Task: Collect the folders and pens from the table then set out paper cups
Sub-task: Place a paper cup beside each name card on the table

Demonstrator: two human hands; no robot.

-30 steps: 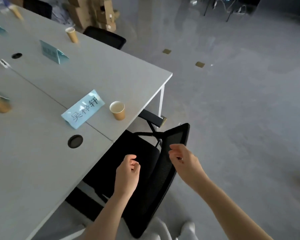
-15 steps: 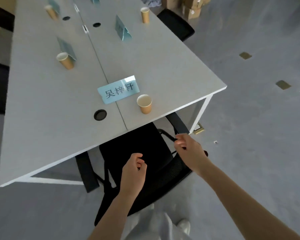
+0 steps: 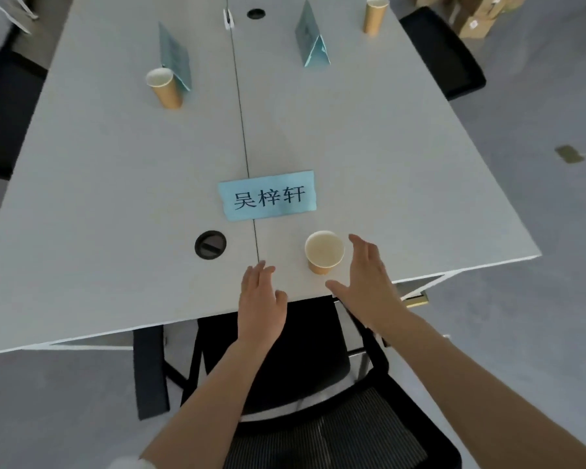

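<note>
L hand [image 3: 261,304] open, flat at table [image 3: 115,198] edge, R hand [image 3: 369,282] open, empty, fingers spread just beside paper cup [image 3: 323,252], blue name card [image 3: 268,195] behind it

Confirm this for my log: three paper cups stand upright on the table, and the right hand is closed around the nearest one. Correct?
Not quite. In the head view the right hand is open beside the nearest cup, not closed around it. Three paper cups do stand upright on the table.

floor [image 3: 538,96]: grey; table [image 3: 115,198]: white, centre seam; chairs: black, 1 [image 3: 318,384] tucked at near edge; boxes [image 3: 481,15]: cardboard, far right
</note>
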